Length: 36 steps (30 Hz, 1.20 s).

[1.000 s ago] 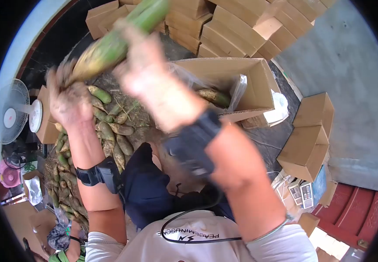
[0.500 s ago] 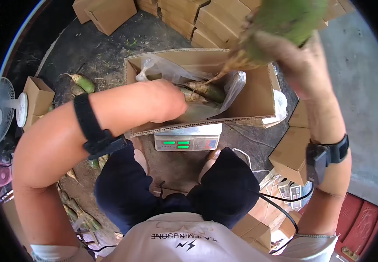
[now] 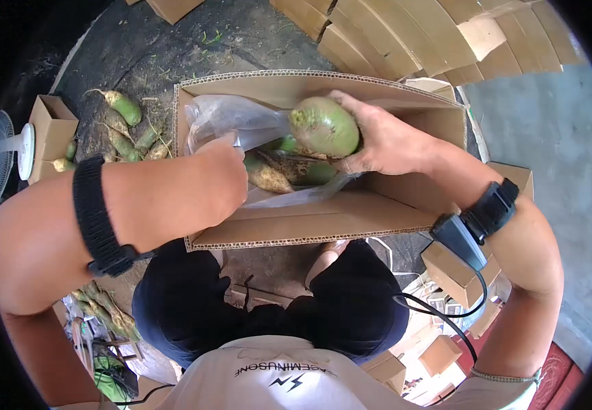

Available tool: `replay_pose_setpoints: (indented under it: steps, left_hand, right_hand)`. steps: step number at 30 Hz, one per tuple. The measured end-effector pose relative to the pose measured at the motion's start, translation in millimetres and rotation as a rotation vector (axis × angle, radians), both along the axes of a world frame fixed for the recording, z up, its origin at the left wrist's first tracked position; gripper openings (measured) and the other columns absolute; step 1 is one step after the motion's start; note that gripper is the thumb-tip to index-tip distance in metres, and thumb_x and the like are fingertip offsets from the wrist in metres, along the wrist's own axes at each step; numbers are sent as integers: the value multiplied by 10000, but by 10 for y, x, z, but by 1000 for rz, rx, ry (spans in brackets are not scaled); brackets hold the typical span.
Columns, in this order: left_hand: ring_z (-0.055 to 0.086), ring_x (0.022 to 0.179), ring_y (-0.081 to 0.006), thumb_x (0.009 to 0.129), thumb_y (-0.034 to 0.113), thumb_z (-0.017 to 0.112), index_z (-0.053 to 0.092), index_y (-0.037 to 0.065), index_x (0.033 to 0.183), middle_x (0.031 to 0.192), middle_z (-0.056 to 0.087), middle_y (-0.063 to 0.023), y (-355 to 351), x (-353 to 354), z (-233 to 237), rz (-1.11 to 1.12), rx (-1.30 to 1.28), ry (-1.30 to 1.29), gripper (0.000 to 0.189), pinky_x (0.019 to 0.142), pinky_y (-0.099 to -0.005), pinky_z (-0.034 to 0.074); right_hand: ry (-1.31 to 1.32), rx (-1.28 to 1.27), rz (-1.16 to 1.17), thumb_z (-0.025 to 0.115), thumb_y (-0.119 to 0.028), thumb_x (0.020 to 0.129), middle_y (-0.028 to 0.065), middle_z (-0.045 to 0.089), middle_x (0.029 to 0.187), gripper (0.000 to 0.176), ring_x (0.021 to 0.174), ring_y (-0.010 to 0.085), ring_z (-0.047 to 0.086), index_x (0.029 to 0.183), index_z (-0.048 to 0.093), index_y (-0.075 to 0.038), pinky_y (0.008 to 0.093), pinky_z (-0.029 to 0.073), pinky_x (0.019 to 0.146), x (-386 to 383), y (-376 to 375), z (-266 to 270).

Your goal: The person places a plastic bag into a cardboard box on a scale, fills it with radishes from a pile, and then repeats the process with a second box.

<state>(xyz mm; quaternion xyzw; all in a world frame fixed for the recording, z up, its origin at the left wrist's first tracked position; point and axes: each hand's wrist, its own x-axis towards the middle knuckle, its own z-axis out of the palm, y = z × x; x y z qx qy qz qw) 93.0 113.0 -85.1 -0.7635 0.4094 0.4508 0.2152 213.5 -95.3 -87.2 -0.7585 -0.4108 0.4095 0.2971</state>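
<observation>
A large green radish [image 3: 323,126] is in my right hand [image 3: 378,143], whose fingers wrap round it above the open cardboard box [image 3: 323,229]. Inside the box lies a clear plastic bag [image 3: 224,116] with several green radishes [image 3: 268,174] in it. My left hand [image 3: 222,174] is closed at the bag's left side, with a bit of the plastic showing at its fingers; most of those fingers are hidden from above.
More radishes [image 3: 124,108] lie on the dark floor to the left, and others [image 3: 108,311] near my left leg. Stacked cardboard boxes [image 3: 391,34] stand at the back. A fan [image 3: 3,157] is at the far left. Black cables [image 3: 439,313] run by my right arm.
My right hand has brought the radish from the upper right down and left, over the bag. The box now appears nearer and covers the scale. My left hand has shifted left.
</observation>
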Motion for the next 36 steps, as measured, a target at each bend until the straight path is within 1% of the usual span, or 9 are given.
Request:
replay_pose_setpoints:
  steps: [4,15,18,21,24,25,28,33,36]
  left_hand:
    - [514,1164,-268,912,283,465,708,129,1012,1159,620,-70,73,-73,52,8,-70,-46,304,1098,-509,215]
    - [559,1096,-262,887,242,488,704,162,1045,1188,604,-73,12,2,161,85,-115,106,279,1040,-481,285]
    - [548,1126,-253,896,238,475,687,188,1095,1218,590,-72,-8,-1,182,62,-51,118,294,1047,-480,275]
    - [588,1081,-228,707,273,735,693,190,1096,1135,656,0,44,-93,56,17,-98,-38,401,912,-426,389]
    - [557,1136,-260,894,213,496,635,228,1190,1250,578,-62,12,-26,208,73,-45,98,327,1067,-480,258]
    - [561,1131,-259,892,210,502,630,236,1197,1248,578,-61,-17,-7,222,71,-33,112,331,1068,-480,257]
    - [570,1118,-252,887,203,520,622,256,1204,1244,578,-60,-50,46,228,84,-20,134,337,1068,-481,259]
    - [585,1083,-241,874,197,549,636,256,1173,1215,587,-59,-16,45,199,101,-83,106,317,1045,-480,282]
    - [587,1067,-240,867,192,551,640,244,1148,1184,590,-59,213,-144,125,66,-203,8,300,1021,-467,296]
  right_hand:
    - [-2,-117,131,726,-59,648,242,596,1113,717,1075,365,574,1278,392,17,385,452,941,10,159,-144]
    - [68,390,56,765,-56,613,101,575,1184,763,1159,200,519,1293,419,-39,353,421,1009,14,157,404]
    - [41,277,134,777,-69,600,137,611,1099,733,1097,261,575,1248,437,-28,372,450,962,-91,269,128]
    - [-153,-105,264,762,-51,602,196,631,1027,675,1020,368,595,1201,453,-19,409,473,899,-64,220,-55]
    - [-271,-333,267,752,-32,606,205,631,1041,667,1026,375,591,1202,452,-17,413,476,894,13,30,-39]
    - [-304,-385,250,749,-25,607,206,631,1047,665,1031,371,591,1202,452,-17,411,477,894,28,-24,-17]
    - [-199,-259,48,756,-24,601,199,630,1065,680,1040,364,592,1209,452,-21,399,480,898,-6,-102,215]
    - [-126,-34,-142,767,-10,634,64,556,1147,718,1088,160,524,1266,429,-29,310,419,968,-161,12,342]
    - [-211,186,-166,777,-62,614,143,638,1044,652,1005,259,622,1196,484,-51,343,476,911,-256,195,174]
